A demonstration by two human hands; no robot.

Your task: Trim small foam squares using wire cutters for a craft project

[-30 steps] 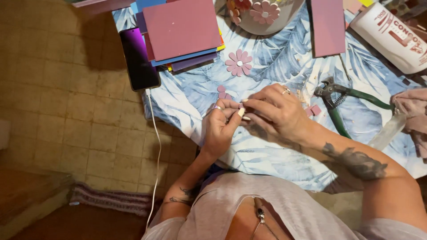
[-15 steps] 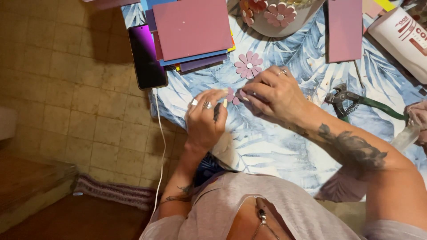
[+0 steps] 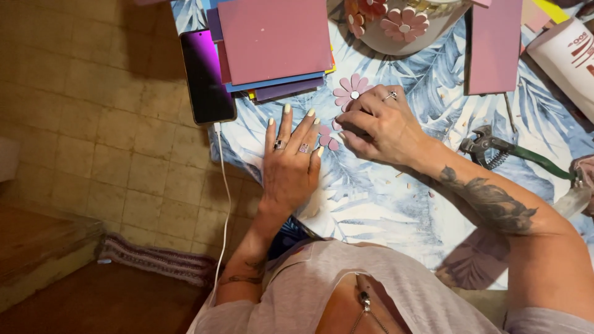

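Observation:
My left hand (image 3: 289, 162) lies flat on the blue leaf-print tablecloth (image 3: 377, 198), fingers spread, holding nothing. My right hand (image 3: 377, 127) is curled over a small pink foam flower (image 3: 328, 137), pressing it down between the two hands; the fingers hide part of it. A second pink foam flower (image 3: 351, 93) with a pale centre lies just beyond my right fingers. Both hands wear rings.
A stack of pink, blue and purple foam sheets (image 3: 275, 43) and a phone (image 3: 207, 77) on a white cable sit at the table's left edge. A flower-decorated pot (image 3: 396, 28), another pink sheet (image 3: 494, 46), green-handled pliers (image 3: 501, 151) and a white bottle (image 3: 566, 55) lie right.
Both hands have come down from holding a small piece together. The left hand has opened flat on the cloth, and the right now presses a flower onto the table.

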